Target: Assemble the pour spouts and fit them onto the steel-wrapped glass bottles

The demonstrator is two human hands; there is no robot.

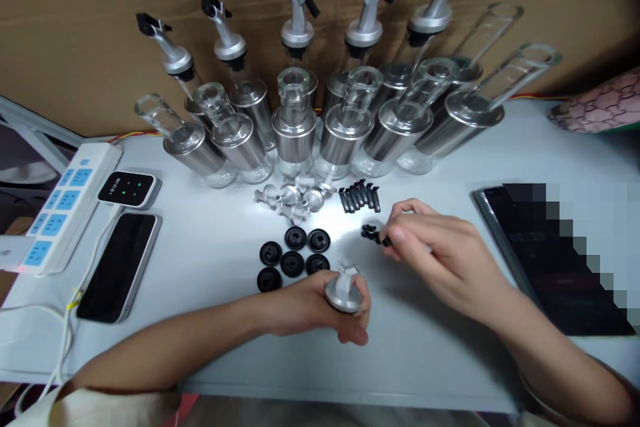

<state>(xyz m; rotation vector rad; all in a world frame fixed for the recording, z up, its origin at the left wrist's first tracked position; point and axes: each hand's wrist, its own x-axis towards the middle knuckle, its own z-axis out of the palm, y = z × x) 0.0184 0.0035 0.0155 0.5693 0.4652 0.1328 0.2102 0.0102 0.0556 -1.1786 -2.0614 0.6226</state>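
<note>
My left hand (340,320) is wrapped around a silver pourer spout (344,295), its narrow end pointing up. Thumb and fingers of my right hand (435,247) pinch a small black part (385,241) beside a little cluster of small black pieces (370,232) on the table. Just behind them lie several black levers (360,196) in a row. To their left is a heap of silver pourer spouts (295,195). Several round black stoppers (292,263) sit near my left wrist, one of them partly covered by that hand.
Glass bottles with metal sleeves (294,137) stand in rows at the back; several bear pourers (361,30). At left are a power strip (65,203), a phone (120,267), a small white device (130,188) and cables. A dark tablet-like device (530,260) lies at right.
</note>
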